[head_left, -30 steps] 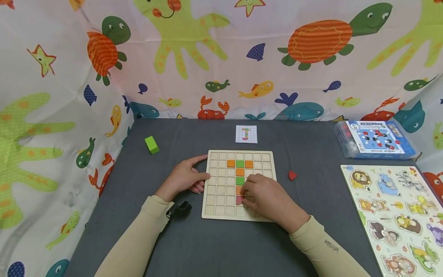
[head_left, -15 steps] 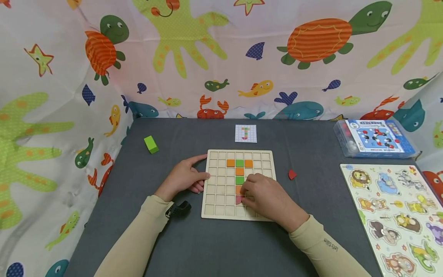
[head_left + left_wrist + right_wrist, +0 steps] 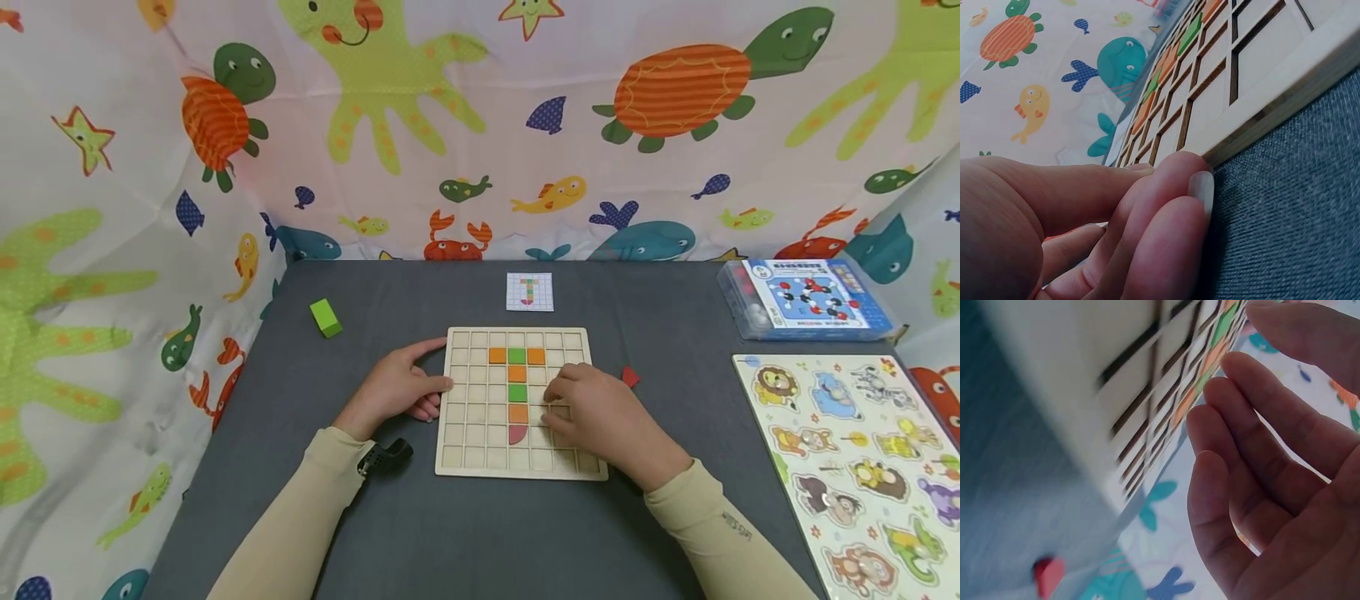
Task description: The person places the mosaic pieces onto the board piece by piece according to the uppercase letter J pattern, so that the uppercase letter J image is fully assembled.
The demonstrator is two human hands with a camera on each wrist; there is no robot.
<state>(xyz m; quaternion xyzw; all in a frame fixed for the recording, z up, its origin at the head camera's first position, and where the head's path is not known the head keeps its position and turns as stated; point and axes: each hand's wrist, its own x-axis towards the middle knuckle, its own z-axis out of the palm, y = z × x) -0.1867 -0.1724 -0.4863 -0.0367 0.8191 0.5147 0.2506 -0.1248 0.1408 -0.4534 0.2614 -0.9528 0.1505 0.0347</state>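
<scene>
A wooden grid board (image 3: 465, 458) lies on the dark table, bearing orange and green square tiles in a T shape. At the foot of the column sits a pinkish-red rounded piece (image 3: 517, 434). My left hand (image 3: 393, 383) holds the board's left side, thumb on the rim and index finger stretched to the upper corner; its other fingers curl against the edge in the left wrist view. My right hand (image 3: 603, 417) hovers over the right half of the board, fingers relaxed and nothing between them. Beyond it lies a small red piece (image 3: 631, 377), also visible in the right wrist view.
Behind the board lies a gridded pattern card (image 3: 529, 292). A green block (image 3: 326, 318) rests at the far left. At the right stand a clear plastic box (image 3: 810, 300) and an animal puzzle board (image 3: 840, 467). A printed sea-animal cloth (image 3: 420, 192) hangs behind.
My right hand has let go of the pinkish-red piece at the column's foot and moved right, uncovering the lower tiles. My left hand stays at the board's edge.
</scene>
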